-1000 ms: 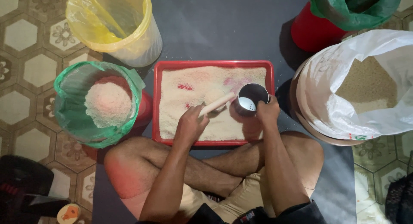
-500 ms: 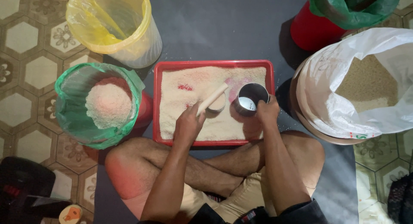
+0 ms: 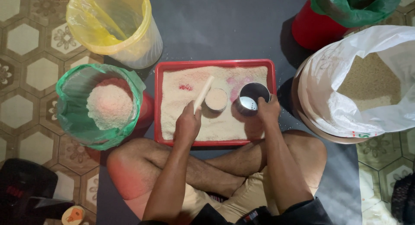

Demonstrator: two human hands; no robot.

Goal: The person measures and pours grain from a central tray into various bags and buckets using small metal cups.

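Note:
A red tray point(image 3: 215, 63) spread with pale rice lies on a dark mat in front of my crossed legs. My left hand point(image 3: 187, 123) grips a flat wooden stick point(image 3: 203, 93) that slants up over the rice. Beside the stick stands a small cup point(image 3: 216, 99) filled level with rice. My right hand point(image 3: 268, 109) holds an empty metal cup point(image 3: 251, 98) upright on the tray's right side.
A green-lined bucket point(image 3: 100, 105) with a heap of rice stands left of the tray. A yellow-lined bucket point(image 3: 116, 26) sits at the back left. A large white sack point(image 3: 367, 82) of grain is at the right, a red bucket point(image 3: 317, 28) with a green liner behind it.
The stick has swung left off the filled small cup, which now stands uncovered. The metal cup in my right hand stays where it was.

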